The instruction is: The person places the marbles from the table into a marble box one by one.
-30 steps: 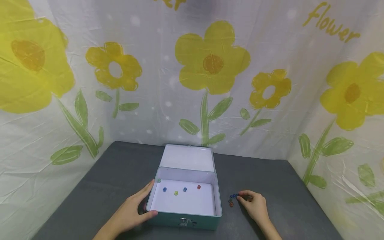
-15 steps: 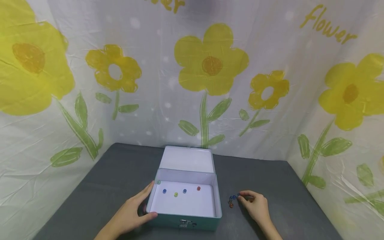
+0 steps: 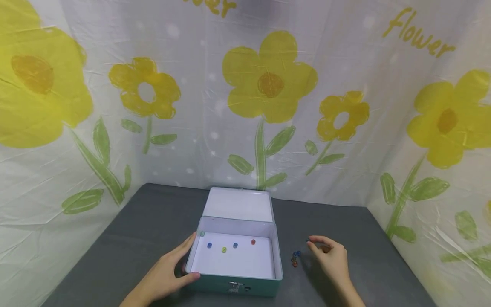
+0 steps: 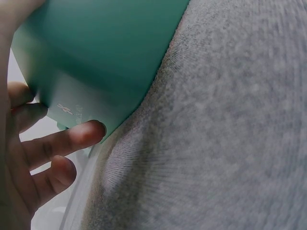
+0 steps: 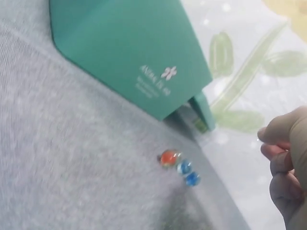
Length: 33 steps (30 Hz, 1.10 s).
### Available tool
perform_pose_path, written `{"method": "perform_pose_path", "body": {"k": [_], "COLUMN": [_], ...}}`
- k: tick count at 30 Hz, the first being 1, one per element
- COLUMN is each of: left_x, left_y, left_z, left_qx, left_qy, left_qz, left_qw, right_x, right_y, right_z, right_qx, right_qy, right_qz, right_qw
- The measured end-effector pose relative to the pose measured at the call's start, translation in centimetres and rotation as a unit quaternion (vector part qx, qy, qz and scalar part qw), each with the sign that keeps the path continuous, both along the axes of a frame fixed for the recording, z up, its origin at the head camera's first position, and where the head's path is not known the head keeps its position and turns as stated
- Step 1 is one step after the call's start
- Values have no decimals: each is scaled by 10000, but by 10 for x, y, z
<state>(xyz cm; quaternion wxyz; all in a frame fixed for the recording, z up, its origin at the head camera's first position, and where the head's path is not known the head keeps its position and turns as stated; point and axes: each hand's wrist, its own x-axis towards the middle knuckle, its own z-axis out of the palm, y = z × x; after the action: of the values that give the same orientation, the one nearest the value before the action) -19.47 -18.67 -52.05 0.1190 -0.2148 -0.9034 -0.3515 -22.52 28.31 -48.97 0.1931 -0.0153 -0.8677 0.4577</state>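
A green tin box (image 3: 234, 285) with a white inside stands on the table, lid (image 3: 238, 204) swung back. My left hand (image 3: 166, 268) rests against its left side, with the thumb on the front corner and the fingers (image 4: 72, 139) straight or loosely bent along the wall. To the right of the box, my right hand (image 3: 333, 258) pinches a small blue marble (image 3: 308, 240) above the table, mostly hidden by the fingertips. Below and left of that hand lie several glass marbles; an orange marble (image 5: 170, 157) and a blue marble (image 5: 193, 179) show clearly.
Inside the box lie spaced-out marbles: a red marble (image 3: 253, 241), a yellow-green marble (image 3: 224, 250), a pale green marble (image 3: 202, 234) and two blue ones. A dark grey cloth (image 3: 153, 221) covers the table. A flower-printed curtain (image 3: 192, 128) hangs around it.
My right hand has lifted a blue marble off the end of the cluster and moved slightly up and right. My left hand and the box have stayed in place.
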Motion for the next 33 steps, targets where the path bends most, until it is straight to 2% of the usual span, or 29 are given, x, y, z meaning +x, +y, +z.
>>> {"method": "perform_pose_path", "body": {"k": [7,17,33], "left_x": [0,1,1], "left_y": [-1,0,0], "left_z": [0,2,0], "left_qx": [-52,-31,-114], "left_qy": [-28,-182,63], "left_qz": [30,-15,-15], "left_qw": [10000,9998,9999], "right_x": [1,-9,-12], "right_y": [-6,-21,-58], "right_z": [9,8,18], "right_qx": [-124,-283,-595], "right_qy": [349,601,668], "right_qz": [152,530,996], "right_qw": [9992,9964,9910]}}
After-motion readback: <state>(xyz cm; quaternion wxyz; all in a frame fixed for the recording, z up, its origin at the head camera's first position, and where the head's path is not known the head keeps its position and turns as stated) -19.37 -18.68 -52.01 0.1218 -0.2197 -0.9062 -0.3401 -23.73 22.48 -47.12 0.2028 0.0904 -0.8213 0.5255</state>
